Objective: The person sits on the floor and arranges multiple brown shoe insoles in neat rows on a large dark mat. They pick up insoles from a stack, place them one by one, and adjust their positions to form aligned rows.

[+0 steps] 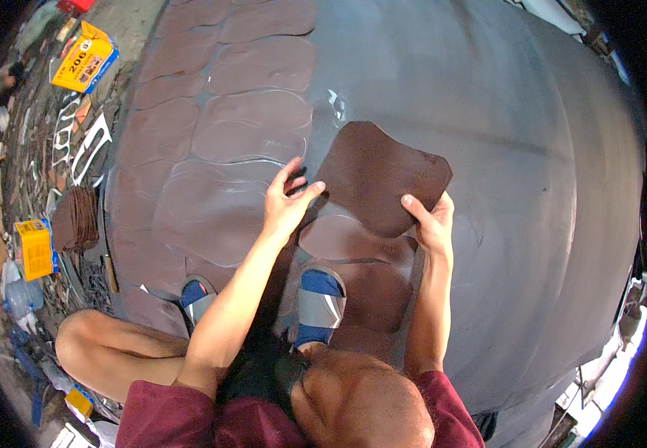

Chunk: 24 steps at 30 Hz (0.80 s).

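A dark brown, flat cut piece with curved edges is held up over a grey sheet. My right hand grips its lower right side, thumb on top and the other fingers hidden beneath. By the piece's left edge is my left hand, its fingers spread apart; the thumb tip meets or nearly meets that edge. Similar brown pieces lie side by side in rows on the left part of the sheet. Below the held one, another brown piece lies flat in front of my foot.
My sandalled feet rest on the laid pieces and sheet. Left of the sheet are a yellow box, another yellow box, a stack of brown pieces, white cut-out scraps and a clear plastic jug.
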{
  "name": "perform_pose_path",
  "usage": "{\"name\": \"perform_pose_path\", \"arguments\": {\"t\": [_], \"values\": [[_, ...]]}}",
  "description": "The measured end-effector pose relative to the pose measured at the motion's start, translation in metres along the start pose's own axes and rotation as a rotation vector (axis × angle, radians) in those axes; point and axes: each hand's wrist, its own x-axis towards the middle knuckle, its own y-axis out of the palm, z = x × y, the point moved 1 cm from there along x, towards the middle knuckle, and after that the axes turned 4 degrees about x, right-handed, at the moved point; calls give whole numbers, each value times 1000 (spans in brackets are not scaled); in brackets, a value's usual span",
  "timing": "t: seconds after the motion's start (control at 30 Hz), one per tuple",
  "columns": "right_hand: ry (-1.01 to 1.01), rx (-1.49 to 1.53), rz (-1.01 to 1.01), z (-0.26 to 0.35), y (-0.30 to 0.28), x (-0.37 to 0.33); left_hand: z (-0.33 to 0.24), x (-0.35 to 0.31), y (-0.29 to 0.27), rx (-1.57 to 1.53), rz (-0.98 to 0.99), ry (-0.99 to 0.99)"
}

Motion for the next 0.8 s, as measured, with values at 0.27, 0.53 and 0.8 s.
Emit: {"name": "perform_pose_path", "arguments": {"t": [0.27, 0.53, 0.8], "values": [[-10, -344, -84, -12, -13, 22, 18, 5, -11, 174, 89, -53], [57, -260, -167, -56, -29, 20, 33, 18, -1, 598, -142, 201], [54, -291, -192, -60, -29, 18, 30, 11, 13, 607, -202, 227]]}}
